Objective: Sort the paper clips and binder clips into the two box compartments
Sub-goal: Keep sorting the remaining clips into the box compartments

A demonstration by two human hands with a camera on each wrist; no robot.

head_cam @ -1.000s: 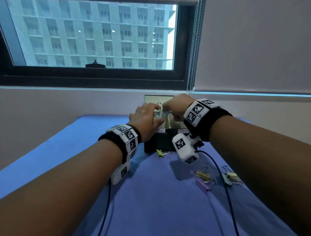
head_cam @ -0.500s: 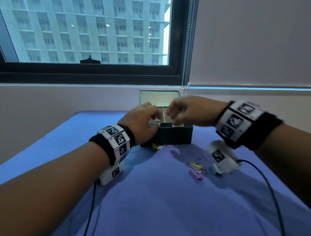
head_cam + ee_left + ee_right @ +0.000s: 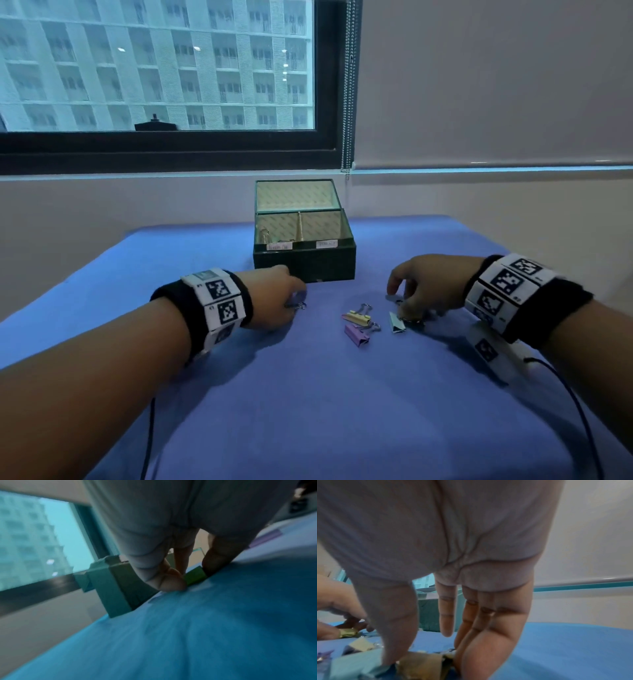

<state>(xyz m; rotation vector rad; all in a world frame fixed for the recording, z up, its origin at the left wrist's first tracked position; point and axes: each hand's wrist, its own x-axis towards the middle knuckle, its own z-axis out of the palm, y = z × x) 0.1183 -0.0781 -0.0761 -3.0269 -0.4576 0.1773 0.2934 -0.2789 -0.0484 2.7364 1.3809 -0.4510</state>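
The dark green box (image 3: pixel 305 265) stands open on the blue cloth, a divider splitting it into two labelled compartments. In front of it my left hand (image 3: pixel 295 303) is down on the cloth; in the left wrist view thumb and finger pinch a green binder clip (image 3: pixel 195 576). My right hand (image 3: pixel 407 315) is lowered to the right, thumb and middle finger on either side of a tan binder clip (image 3: pixel 423 662), index finger (image 3: pixel 446 615) lifted. A yellow-pink clip (image 3: pixel 357 315), a purple clip (image 3: pixel 356 335) and a pale green clip (image 3: pixel 397 322) lie between the hands.
The box's lid (image 3: pixel 296 195) stands raised at the back, near the wall under the window. Small metal pieces lie in the left compartment (image 3: pixel 270 236). Cables trail from both wrists over the cloth (image 3: pixel 325 411).
Both hands have left the top of the box and come down to the cloth, the left in front of the box, the right onto the clips at the right.
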